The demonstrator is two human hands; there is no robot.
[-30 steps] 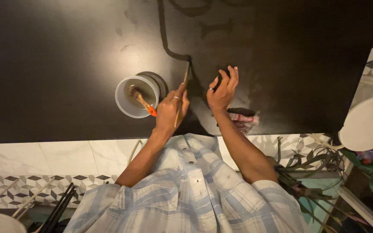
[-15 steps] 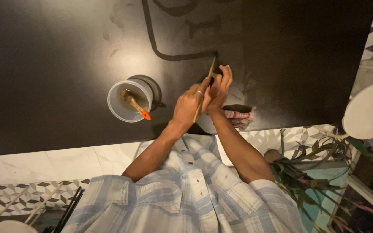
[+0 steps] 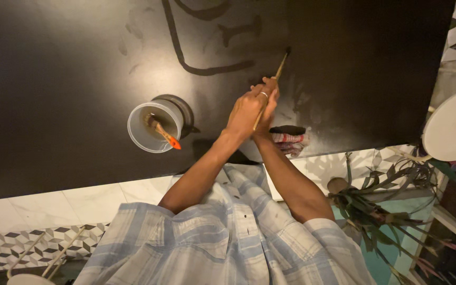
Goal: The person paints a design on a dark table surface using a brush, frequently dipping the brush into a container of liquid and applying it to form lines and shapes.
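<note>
black and glossy, the wall surface carries a curved dark painted line with shorter strokes above it. the left hand, ring on one finger, is clenched round a thin wooden-handled brush whose tip sits on the black surface just right of the end of that line, so the step in hand looks like laying another stroke of the outline. the right hand lies tucked under and against the left; i can't tell whether it grips anything or only steadies. to my eye the next move calls for a steady pull of the tip with even pressure, so the new stroke matches the line's width.

left of the hands a clear round plastic tub stands out from the black surface, a thicker brush with an orange handle end resting in it. just below the hands lies a red-and-white striped cloth. no readable labels or signs show; a round white stool top is at the right edge, leafy stems beneath it.
</note>
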